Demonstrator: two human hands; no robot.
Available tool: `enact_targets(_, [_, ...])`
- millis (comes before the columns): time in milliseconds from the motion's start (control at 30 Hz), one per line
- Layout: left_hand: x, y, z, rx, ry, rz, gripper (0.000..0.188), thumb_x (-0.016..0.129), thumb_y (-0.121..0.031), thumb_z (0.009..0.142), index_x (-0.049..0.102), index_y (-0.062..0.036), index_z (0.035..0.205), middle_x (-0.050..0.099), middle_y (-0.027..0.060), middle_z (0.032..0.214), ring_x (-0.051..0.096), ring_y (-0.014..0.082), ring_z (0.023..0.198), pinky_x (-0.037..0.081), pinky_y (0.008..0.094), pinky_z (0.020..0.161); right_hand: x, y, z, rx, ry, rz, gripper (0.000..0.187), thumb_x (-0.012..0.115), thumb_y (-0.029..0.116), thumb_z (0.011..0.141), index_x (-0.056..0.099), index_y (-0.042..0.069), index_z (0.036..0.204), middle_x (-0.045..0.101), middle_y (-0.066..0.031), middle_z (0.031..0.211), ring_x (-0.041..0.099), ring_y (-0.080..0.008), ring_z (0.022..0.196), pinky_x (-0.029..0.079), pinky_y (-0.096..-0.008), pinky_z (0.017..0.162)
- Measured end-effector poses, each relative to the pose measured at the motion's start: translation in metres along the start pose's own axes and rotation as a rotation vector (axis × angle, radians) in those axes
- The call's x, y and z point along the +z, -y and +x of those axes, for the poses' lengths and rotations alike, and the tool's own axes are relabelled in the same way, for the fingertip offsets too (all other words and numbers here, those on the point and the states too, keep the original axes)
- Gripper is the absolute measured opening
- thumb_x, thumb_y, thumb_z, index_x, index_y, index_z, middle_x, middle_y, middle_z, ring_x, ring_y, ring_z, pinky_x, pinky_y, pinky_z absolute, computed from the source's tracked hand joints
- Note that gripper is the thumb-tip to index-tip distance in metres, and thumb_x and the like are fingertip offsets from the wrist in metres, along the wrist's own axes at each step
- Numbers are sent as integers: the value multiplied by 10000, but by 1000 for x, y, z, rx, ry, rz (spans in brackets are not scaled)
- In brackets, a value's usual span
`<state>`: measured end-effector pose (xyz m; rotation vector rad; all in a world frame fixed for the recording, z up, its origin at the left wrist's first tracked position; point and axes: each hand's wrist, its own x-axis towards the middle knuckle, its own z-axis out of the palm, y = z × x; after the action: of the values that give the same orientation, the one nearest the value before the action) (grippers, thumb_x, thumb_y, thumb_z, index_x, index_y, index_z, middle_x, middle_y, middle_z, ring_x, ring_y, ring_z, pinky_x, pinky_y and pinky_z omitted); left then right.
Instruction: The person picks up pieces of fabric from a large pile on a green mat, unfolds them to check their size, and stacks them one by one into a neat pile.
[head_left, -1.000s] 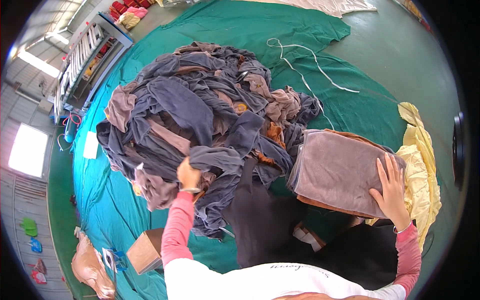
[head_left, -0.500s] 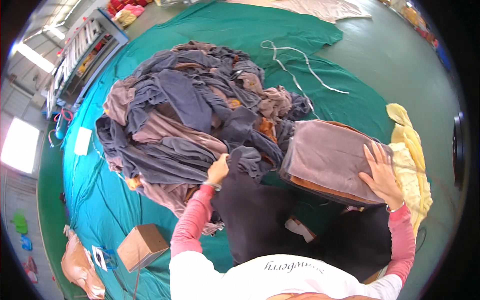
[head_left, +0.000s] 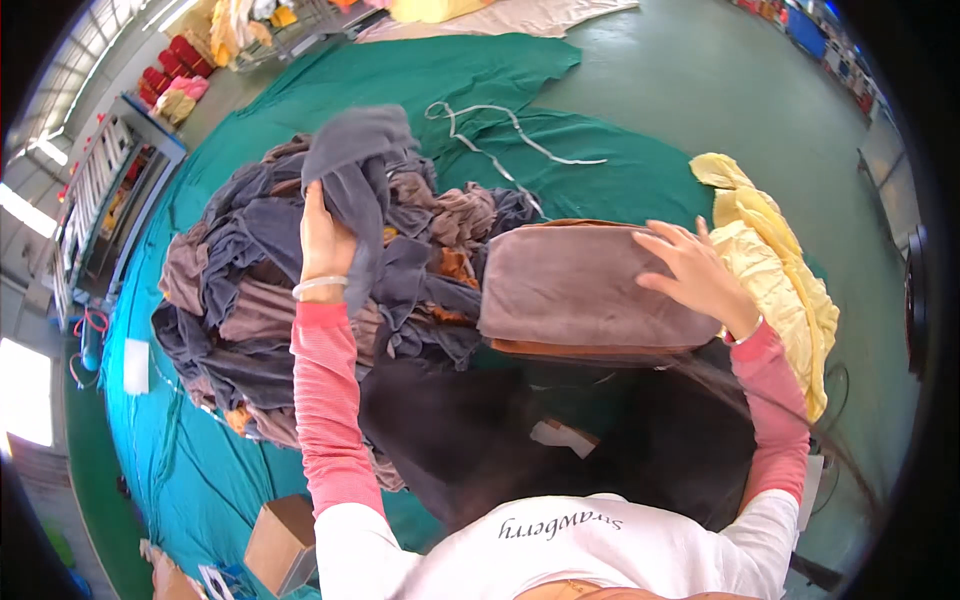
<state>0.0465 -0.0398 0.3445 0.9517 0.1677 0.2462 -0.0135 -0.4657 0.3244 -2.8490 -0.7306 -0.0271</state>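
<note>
My left hand (head_left: 325, 240) is closed on a dark grey cloth (head_left: 362, 165), lifted up over the far part of a big loose heap of grey, mauve and rust-brown cloths (head_left: 265, 310). Part of the raised cloth hangs down beside my wrist. To the right of the heap lies a neat stack of flat cloths (head_left: 580, 285), mauve on top with a brown edge showing below. Over the right end of that stack is my right hand (head_left: 695, 270), fingers spread and holding nothing. Whether its fingertips touch the top cloth I cannot tell.
A green sheet (head_left: 480, 75) covers the floor under the heap. White cord (head_left: 520, 130) lies beyond the stack, and crumpled yellow fabric (head_left: 765, 270) lies to its right. A cardboard box (head_left: 280, 545) stands at the lower left, with a metal rack (head_left: 95, 205) at the far left.
My left hand has gone from the heap's near edge to farther forward, with a grey cloth now raised in it. My right hand, flat on the stack before, has shifted to its right end.
</note>
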Motion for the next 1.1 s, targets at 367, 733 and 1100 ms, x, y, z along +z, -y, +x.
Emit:
enact_targets(367, [126, 88, -15, -396, 483, -427, 525, 320, -462, 938, 426, -94, 1297, 437, 73, 1335, 375, 258, 1249, 246, 416, 1069, 7, 6, 100, -150, -395, 637, 530, 650, 247, 775, 490, -6, 1211, 556, -156, 1176, 558, -271, 1028, 426, -347, 883])
enact_targets(733, [142, 150, -10, -145, 812, 292, 546, 745, -188, 675, 526, 1, 1138, 578, 50, 1065, 546, 154, 935, 434, 270, 823, 0, -7, 103, 162, -151, 1804, 277, 581, 210, 879, 589, -7, 1050, 626, -36, 1000, 600, -97, 840, 477, -252, 765])
enact_targets(1100, [98, 112, 45, 500, 88, 1187, 265, 626, -149, 672, 641, 39, 857, 657, 156, 753, 645, 252, 692, 491, 321, 659, -20, -90, 78, 282, -555, 1785, 158, 647, 166, 830, 611, 55, 937, 636, -20, 929, 603, -116, 814, 474, -247, 749])
